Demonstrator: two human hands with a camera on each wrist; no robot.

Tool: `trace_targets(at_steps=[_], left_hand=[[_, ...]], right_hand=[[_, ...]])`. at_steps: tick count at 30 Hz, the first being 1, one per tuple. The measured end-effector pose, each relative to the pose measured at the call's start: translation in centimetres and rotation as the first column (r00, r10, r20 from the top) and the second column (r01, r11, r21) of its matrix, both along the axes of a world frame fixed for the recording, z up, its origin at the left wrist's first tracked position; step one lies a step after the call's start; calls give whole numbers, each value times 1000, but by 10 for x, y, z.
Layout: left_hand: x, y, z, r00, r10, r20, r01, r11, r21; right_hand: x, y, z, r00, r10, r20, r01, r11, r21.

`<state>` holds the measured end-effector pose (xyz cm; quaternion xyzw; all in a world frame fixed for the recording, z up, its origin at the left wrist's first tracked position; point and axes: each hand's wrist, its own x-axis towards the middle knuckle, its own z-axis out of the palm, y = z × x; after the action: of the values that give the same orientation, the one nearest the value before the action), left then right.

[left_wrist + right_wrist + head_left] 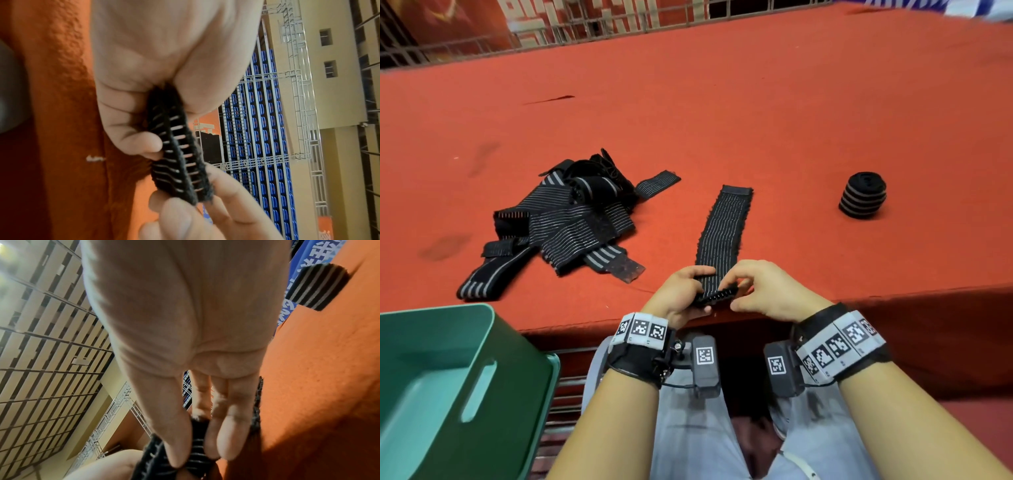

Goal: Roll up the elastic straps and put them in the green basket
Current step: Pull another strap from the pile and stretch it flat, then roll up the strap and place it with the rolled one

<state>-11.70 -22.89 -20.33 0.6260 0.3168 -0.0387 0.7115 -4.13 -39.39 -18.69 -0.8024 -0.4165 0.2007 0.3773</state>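
Both my hands pinch the folded near end of one black elastic strap (724, 236) at the red table's (756, 102) 6 o'clock edge: left hand (681, 298), right hand (767, 291). Loose straps (565, 219) at 9 o'clock; rolled strap (862, 195) at 3 o'clock; green basket (458, 387) at 8 o'clock.

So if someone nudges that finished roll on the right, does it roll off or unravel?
The rolled strap stands on its flat end, so it would probably slide rather than roll. Soft elastic, likely light. Its tail shows no fastening, so it may loosen.
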Motion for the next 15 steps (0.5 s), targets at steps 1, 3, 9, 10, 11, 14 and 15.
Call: trace_targets(at_steps=[1, 3, 9, 10, 11, 14, 15], left_hand=[[-1, -5, 1, 1000, 10, 3, -10, 1000, -13], [-1, -16, 2, 999, 33, 13, -32, 999, -38], [-2, -46, 2, 997, 55, 45, -51, 995, -80], [-3, -50, 2, 998, 50, 49, -46, 995, -85], [-4, -53, 2, 998, 38, 52, -34, 996, -80], [-9, -55, 1, 999, -28, 43, 25, 997, 75], [-10, -53, 0, 998, -37, 47, 29, 986, 167]], right_hand=[[0, -3, -2, 1000, -9, 20, 9, 1000, 6], [-1, -10, -4, 998, -26, 49, 26, 1000, 16], [-7, -32, -14, 993, -88, 83, 86, 996, 27], [-7, -36, -16, 991, -98, 92, 96, 995, 30], [-7, -40, -17, 989, -107, 101, 103, 994, 38], [-8, -50, -19, 985, -121, 126, 115, 992, 53], [-7, -52, -20, 984, -126, 127, 120, 991, 61]])
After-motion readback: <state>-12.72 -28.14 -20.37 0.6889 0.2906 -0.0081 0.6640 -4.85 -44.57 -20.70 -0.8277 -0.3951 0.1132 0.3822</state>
